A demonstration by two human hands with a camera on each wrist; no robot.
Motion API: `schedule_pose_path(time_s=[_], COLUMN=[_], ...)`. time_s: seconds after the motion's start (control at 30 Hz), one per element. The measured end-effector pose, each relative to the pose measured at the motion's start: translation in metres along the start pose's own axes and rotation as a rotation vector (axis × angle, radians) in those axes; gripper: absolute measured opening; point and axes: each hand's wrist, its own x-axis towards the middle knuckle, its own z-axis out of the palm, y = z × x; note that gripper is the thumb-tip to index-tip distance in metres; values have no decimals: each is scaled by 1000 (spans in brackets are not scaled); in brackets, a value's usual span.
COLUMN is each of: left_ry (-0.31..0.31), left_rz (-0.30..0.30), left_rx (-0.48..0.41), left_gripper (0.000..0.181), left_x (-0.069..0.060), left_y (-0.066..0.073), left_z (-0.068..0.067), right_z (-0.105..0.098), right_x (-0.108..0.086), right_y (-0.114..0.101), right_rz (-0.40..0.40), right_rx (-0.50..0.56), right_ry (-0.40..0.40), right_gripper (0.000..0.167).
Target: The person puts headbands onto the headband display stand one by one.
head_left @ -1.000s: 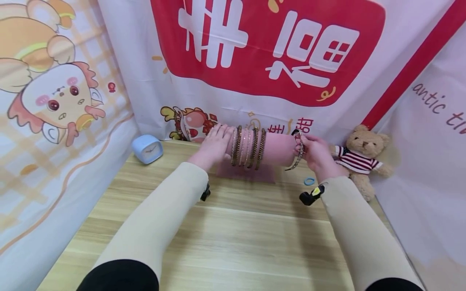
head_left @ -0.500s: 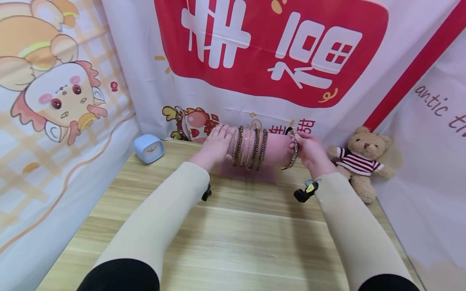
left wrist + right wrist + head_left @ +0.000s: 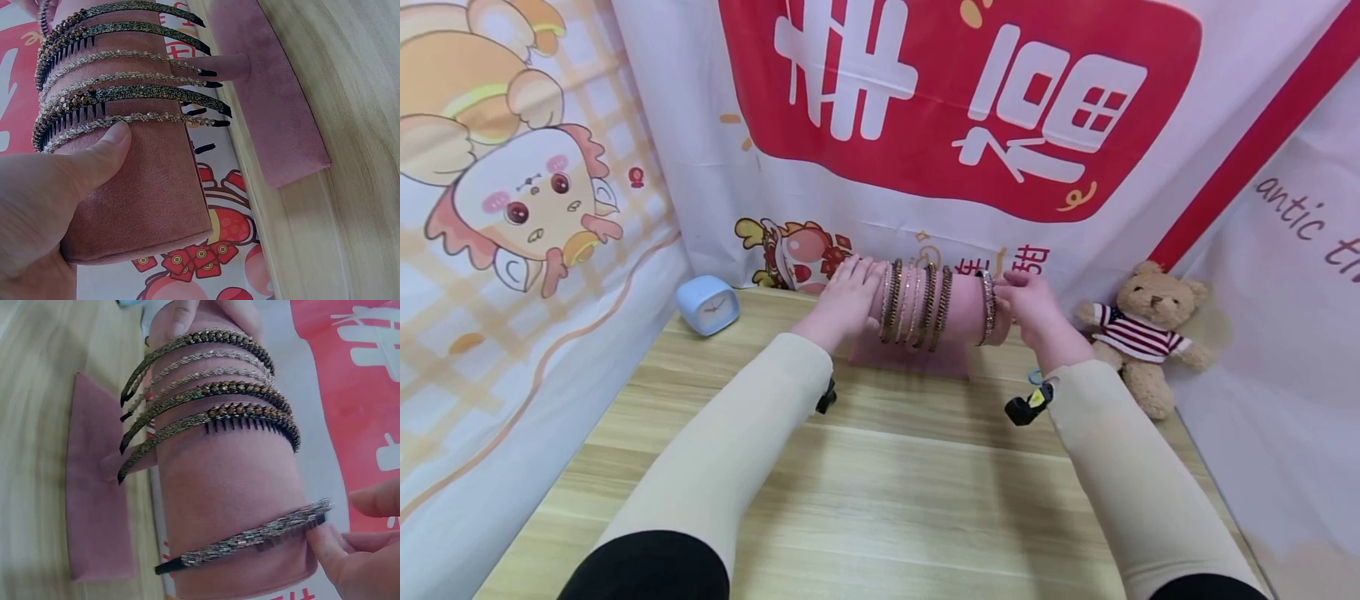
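Note:
A pink padded headband stand [image 3: 964, 304] lies crosswise at the back of the table, its flat base [image 3: 284, 125] below the roll. My left hand [image 3: 847, 292] grips the roll's left end, fingers over the top and thumb beside a thin sparkly headband [image 3: 150, 117]. Several beaded headbands [image 3: 219, 414] sit grouped on the roll's left half. Near the right end a silvery jewelled headband [image 3: 244, 540] sits apart from them, slightly aslant. My right hand [image 3: 1036, 310] is beside it, thumb lifted away and a finger touching its end in the right wrist view.
A blue clock [image 3: 708, 306] stands at the back left. At the right sits a teddy bear [image 3: 1146, 329] in a striped shirt. A small blue ring [image 3: 1036, 377] lies near my right wrist. Printed cloth [image 3: 880, 183] hangs close behind the stand.
My right hand has brought the silvery headband leftward onto the roll's right end, and its thumb has come off it. The left hand has stayed on the stand.

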Motion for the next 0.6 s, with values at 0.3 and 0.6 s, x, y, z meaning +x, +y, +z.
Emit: schedule_pose_path(time_s=[0.3,0.6], left_ry=[3,10], left_rz=[8,8], left_rx=[1,0], left_gripper=[104,104], left_x=[-4,-4], left_y=[1,2], left_z=[-3,-4], right_z=[-8,-22], right_x=[0,12], right_y=[10,31], right_rz=[-213,-446], right_rx=[-346,-784], right_ry=[-48,-211], right_gripper=[66,79])
